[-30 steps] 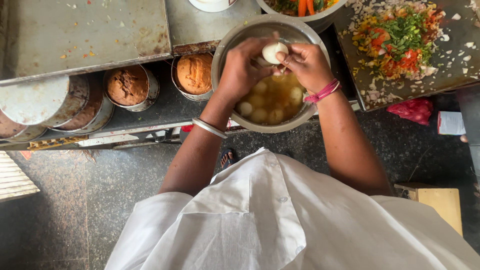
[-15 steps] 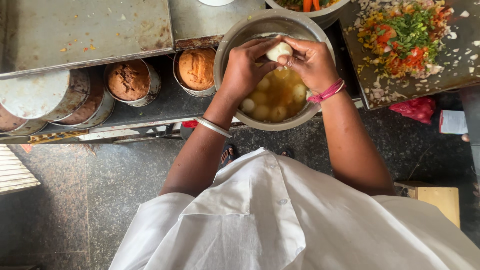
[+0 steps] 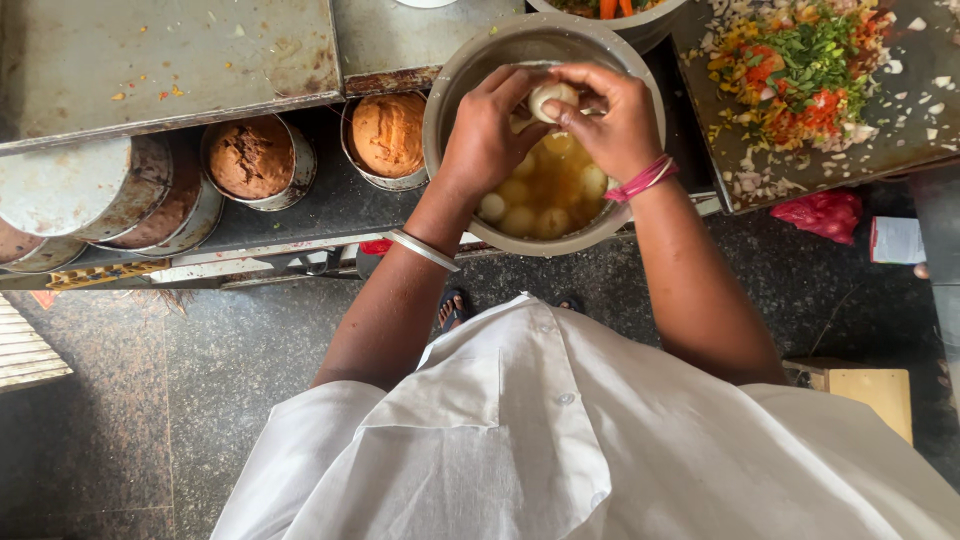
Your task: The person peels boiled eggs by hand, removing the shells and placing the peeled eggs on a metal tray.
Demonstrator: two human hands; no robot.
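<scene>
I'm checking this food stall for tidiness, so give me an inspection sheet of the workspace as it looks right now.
Surface: steel counter, scratched, with a few crumbs.
Job's things: pale peeled egg held over a steel bowl of yellowish liquid with more eggs in it.
Clutter: chopped vegetables piled on a dark griddle; two open tins of brown powder; round lids.
Grippers: left hand and right hand both pinch the egg.
Cables: nothing seen.
Surroundings: dark stone floor, red bag.
</scene>
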